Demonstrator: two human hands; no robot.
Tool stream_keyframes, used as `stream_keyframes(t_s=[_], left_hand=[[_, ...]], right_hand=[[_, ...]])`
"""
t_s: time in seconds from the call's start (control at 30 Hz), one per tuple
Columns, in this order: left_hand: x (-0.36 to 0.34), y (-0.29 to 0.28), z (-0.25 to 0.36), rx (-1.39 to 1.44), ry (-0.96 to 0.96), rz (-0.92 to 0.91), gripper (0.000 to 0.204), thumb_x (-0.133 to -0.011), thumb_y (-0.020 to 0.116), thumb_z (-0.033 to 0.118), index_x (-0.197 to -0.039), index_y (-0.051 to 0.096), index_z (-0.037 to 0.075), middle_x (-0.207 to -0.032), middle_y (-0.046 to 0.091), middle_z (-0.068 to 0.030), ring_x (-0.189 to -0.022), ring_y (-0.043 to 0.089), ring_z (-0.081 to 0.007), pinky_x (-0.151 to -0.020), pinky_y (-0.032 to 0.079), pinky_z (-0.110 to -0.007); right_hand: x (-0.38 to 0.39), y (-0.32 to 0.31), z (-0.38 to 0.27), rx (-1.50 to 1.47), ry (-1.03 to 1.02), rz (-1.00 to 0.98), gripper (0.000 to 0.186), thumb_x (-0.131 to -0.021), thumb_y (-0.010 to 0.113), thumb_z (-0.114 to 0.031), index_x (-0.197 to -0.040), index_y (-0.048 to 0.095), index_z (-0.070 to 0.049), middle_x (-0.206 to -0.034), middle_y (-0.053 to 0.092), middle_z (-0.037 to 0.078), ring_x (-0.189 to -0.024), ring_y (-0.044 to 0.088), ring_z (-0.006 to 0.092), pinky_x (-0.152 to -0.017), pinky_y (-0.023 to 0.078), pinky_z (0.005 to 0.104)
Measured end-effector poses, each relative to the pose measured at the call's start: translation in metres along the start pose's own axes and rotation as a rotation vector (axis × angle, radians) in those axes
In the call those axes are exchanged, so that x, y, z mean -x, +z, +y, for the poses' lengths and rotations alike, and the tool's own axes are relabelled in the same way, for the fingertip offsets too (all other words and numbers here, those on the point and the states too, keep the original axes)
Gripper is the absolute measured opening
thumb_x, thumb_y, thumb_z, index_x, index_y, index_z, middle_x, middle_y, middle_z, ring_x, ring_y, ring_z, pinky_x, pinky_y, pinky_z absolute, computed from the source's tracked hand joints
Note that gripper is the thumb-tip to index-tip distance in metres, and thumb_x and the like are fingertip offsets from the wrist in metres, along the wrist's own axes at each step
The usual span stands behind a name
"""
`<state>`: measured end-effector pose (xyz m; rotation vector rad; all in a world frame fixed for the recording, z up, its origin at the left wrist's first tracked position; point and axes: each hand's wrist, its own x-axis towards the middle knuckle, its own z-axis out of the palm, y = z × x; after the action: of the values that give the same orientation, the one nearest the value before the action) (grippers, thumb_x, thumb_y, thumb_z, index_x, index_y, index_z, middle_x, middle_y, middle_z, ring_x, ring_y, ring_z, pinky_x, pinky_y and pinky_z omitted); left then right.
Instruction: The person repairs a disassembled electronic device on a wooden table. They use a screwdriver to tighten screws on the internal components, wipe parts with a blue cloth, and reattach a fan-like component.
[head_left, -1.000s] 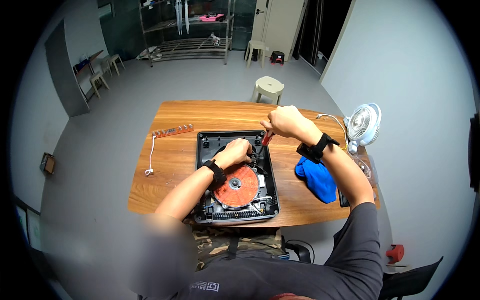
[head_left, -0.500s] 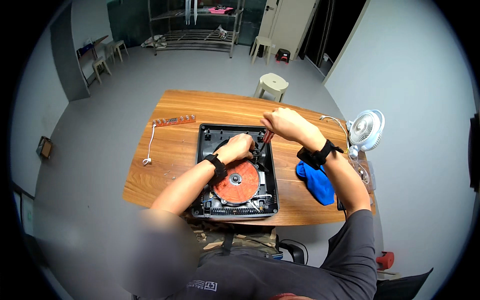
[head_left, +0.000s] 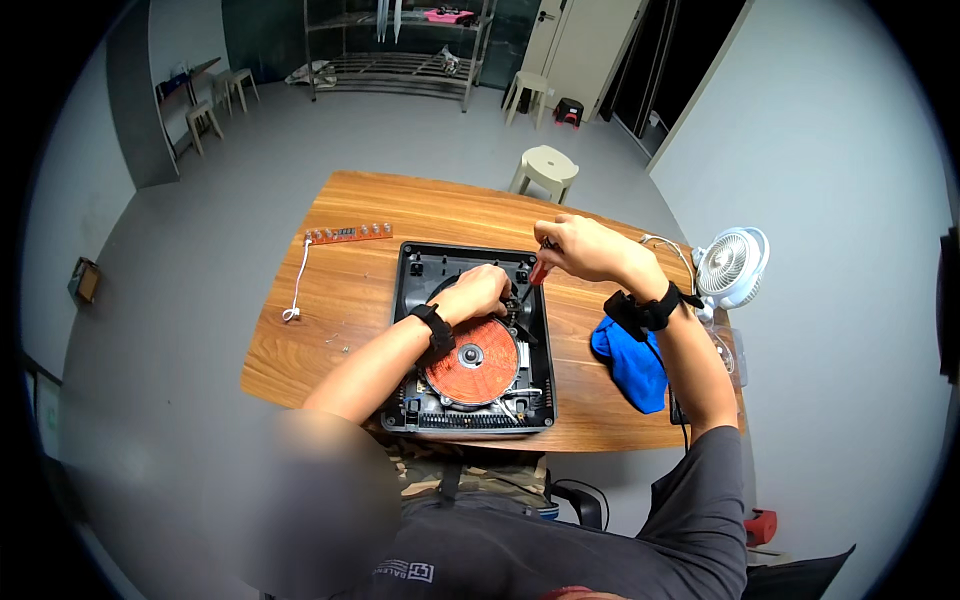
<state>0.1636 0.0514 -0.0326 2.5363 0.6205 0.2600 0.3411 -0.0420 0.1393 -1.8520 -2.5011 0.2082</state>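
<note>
An opened induction cooker, its black casing (head_left: 408,262) lying on the wooden table, shows a round copper-coloured coil (head_left: 458,377) in its near half. My left hand (head_left: 478,292) reaches across the coil to dark parts in the far half of the casing. Its fingers are curled together at those parts, and whatever they pinch is hidden. Over the casing's far right side, my right hand (head_left: 583,246) grips a screwdriver (head_left: 540,273) by its red handle. The screwdriver slants down, its shaft pointing at the parts beside my left fingertips; the tip's exact contact cannot be seen.
On the table's left lie an orange-red circuit board strip (head_left: 348,234) with a white cable (head_left: 303,270) and small loose pieces (head_left: 345,348). A blue cloth (head_left: 630,366) lies right of the casing. A small white fan (head_left: 732,262) stands at the right edge. One stool (head_left: 547,165) stands beyond.
My right hand's grip on the screwdriver handle has shifted, its fingers now opened out more around the top. My left hand stays in place in the casing.
</note>
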Motion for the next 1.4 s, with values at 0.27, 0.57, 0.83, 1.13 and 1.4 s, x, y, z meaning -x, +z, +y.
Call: stream_keyframes(t_s=[0.27,0.57,0.83,1.13,1.4], left_hand=[[0.001,0.001,-0.004,-0.027,0.001,0.001,0.034,-0.068,0.088,0.019,-0.096,0.077,0.002,-0.094,0.075,-0.0195,-0.095,0.071,-0.0374,-0.084,0.056,-0.045],[0.001,0.001,-0.004,-0.003,-0.016,0.005,0.036,-0.069,0.088,0.019,-0.099,0.077,0.003,-0.098,0.075,-0.0191,-0.100,0.070,-0.0362,-0.087,0.055,-0.045],[0.002,-0.003,0.001,-0.018,-0.007,-0.002,0.036,-0.069,0.088,0.019,-0.099,0.077,0.003,-0.098,0.074,-0.0190,-0.099,0.070,-0.0369,-0.086,0.055,-0.045],[0.001,-0.002,0.001,0.021,-0.011,0.009,0.034,-0.071,0.087,0.018,-0.098,0.077,0.001,-0.097,0.074,-0.0188,-0.099,0.070,-0.0371,-0.087,0.055,-0.046],[-0.004,0.001,-0.003,-0.010,-0.023,-0.035,0.033,-0.070,0.088,0.016,-0.098,0.077,0.003,-0.101,0.074,-0.0201,-0.102,0.070,-0.0373,-0.090,0.055,-0.044]], right_hand=[[-0.005,0.001,-0.019,0.144,0.271,-0.005,0.043,-0.100,0.056,-0.039,-0.106,0.056,0.004,-0.084,0.069,0.027,-0.083,0.067,0.0471,-0.076,0.055,0.0510],[0.005,0.007,0.000,-0.079,-0.065,0.040,0.033,-0.091,0.071,-0.016,-0.113,0.052,0.000,-0.100,0.061,0.022,-0.096,0.063,0.0443,-0.083,0.053,0.0465],[-0.005,0.009,-0.011,0.158,0.198,0.060,0.041,-0.097,0.061,-0.040,-0.099,0.062,0.001,-0.085,0.069,0.024,-0.076,0.066,0.0480,-0.072,0.055,0.0524],[0.005,0.014,-0.005,-0.007,0.014,0.101,0.024,-0.095,0.063,-0.024,-0.108,0.057,-0.005,-0.101,0.058,0.022,-0.088,0.065,0.0444,-0.077,0.053,0.0525],[-0.002,0.022,-0.010,0.197,0.332,0.112,0.046,-0.094,0.065,-0.039,-0.109,0.060,0.004,-0.086,0.072,0.024,-0.083,0.070,0.0439,-0.076,0.058,0.0500]])
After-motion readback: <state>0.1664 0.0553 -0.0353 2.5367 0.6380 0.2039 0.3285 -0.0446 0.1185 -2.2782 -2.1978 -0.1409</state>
